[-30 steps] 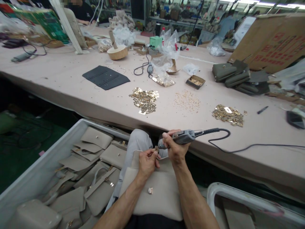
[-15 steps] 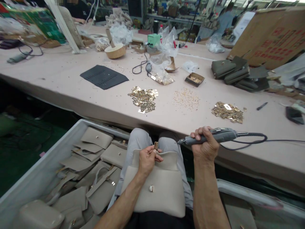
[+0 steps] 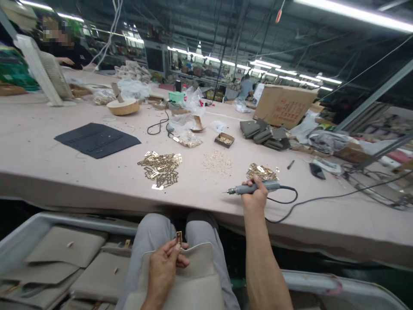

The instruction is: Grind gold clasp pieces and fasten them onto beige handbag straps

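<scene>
Our right hand (image 3: 254, 196) has moved from the front edge out over the table (image 3: 97, 176), its fingers wrapped round a grey electric screwdriver (image 3: 272, 185). On our lap lies a beige bag (image 3: 196, 280); by its flap, our left hand (image 3: 163, 265) pinches a small gold plate (image 3: 179, 234). Farther off lie two heaps of gold pieces (image 3: 161, 168), then a cardboard carton (image 3: 284, 105).

A: Place type?
B: Workshop, factory-floor kind, bags by the look of it. Beige flap bags (image 3: 68, 247) sit in a bin (image 3: 30, 228), folded olive pieces (image 3: 263, 133) lie on a long worktable (image 3: 97, 178).
A: What else backs that?
B: Loose heaps of gold metal fittings (image 3: 161, 167), a corded power tool (image 3: 241, 189), a big carton (image 3: 285, 105). Overhead, rows of strip lights (image 3: 358, 15) under a dark, high ceiling (image 3: 200, 21). Co-worker (image 3: 76, 55) over at the left, another person (image 3: 247, 87) farther off.
</scene>
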`<state>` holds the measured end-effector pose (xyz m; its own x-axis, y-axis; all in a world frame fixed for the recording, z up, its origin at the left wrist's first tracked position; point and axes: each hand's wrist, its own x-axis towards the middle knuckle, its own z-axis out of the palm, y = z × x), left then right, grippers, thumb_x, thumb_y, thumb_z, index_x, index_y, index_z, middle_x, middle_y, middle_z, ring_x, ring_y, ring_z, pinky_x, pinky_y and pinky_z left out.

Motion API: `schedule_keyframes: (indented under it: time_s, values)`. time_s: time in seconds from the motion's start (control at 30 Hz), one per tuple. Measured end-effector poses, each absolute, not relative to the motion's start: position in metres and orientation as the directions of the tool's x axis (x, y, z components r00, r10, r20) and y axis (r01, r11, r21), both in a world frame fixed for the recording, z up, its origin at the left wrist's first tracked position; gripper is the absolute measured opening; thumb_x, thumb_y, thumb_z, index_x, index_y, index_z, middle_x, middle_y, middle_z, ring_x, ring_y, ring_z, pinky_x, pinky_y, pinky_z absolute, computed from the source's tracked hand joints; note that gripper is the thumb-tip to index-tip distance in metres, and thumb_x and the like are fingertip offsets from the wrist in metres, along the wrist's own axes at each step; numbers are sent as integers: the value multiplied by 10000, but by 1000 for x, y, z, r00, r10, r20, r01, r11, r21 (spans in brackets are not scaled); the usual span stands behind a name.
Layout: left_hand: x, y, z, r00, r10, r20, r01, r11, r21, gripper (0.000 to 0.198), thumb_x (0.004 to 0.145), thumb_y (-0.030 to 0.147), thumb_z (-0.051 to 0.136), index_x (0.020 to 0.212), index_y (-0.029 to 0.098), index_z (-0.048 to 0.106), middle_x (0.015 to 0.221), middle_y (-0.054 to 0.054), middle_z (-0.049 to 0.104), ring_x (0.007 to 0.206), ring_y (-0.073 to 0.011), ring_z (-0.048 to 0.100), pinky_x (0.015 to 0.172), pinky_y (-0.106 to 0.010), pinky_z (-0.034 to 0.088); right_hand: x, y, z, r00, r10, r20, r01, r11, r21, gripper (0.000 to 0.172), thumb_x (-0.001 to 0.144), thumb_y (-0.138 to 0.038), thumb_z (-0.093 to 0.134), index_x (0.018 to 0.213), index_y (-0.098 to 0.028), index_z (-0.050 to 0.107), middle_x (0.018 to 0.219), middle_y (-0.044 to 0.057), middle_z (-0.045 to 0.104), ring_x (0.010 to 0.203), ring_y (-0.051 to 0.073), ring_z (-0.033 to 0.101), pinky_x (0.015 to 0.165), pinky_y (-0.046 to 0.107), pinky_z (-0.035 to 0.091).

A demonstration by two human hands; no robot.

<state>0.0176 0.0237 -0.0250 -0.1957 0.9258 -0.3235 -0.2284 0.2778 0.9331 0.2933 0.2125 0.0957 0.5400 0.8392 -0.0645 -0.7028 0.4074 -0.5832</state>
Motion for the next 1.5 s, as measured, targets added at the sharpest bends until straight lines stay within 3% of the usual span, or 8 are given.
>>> schedule_keyframes:
  time_s: [0.17, 0.43, 0.93, 1.3, 1.5]
  values:
    - [18, 24, -30, -202, 925, -321, -207, 280, 938, 651, 725, 675, 765, 977, 75, 767, 541, -90, 726, 475, -195, 665, 507, -257, 555, 296, 252, 89, 585, 800, -132, -693, 408, -595, 339, 763, -209, 830, 872, -194, 509, 717, -93, 543, 516, 48, 482, 543, 200, 520]
    - [17, 26, -32, -205, 925, -322, -190, 285, 940, 679, 724, 696, 763, 997, 74, 755, 547, -92, 729, 470, -199, 658, 502, -270, 558, 277, 284, 80, 607, 773, -182, -684, 393, -614, 358, 729, -160, 799, 853, -203, 466, 747, -72, 580, 530, 63, 495, 517, 211, 511]
    - [18, 31, -30, -211, 913, -349, -210, 306, 929, 648, 687, 703, 781, 941, 107, 768, 509, -74, 708, 443, -195, 639, 486, -265, 541, 278, 287, 66, 599, 779, -184, -689, 385, -614, 307, 761, -189, 781, 861, -199, 491, 725, -82, 552, 523, 62, 486, 525, 215, 516]
    - [17, 30, -28, -219, 917, -333, -201, 292, 935, 634, 701, 683, 782, 944, 97, 771, 521, -79, 715, 453, -201, 652, 484, -267, 553, 277, 289, 66, 629, 750, -206, -671, 390, -630, 391, 767, -254, 841, 838, -210, 459, 679, -88, 552, 498, 73, 494, 475, 228, 503]
    - [17, 30, -32, -218, 920, -326, -198, 285, 938, 631, 702, 694, 774, 928, 105, 771, 503, -78, 704, 443, -198, 646, 475, -261, 542, 276, 292, 62, 662, 716, -222, -648, 397, -650, 389, 742, -189, 827, 863, -216, 458, 664, -84, 551, 493, 92, 505, 449, 246, 503]
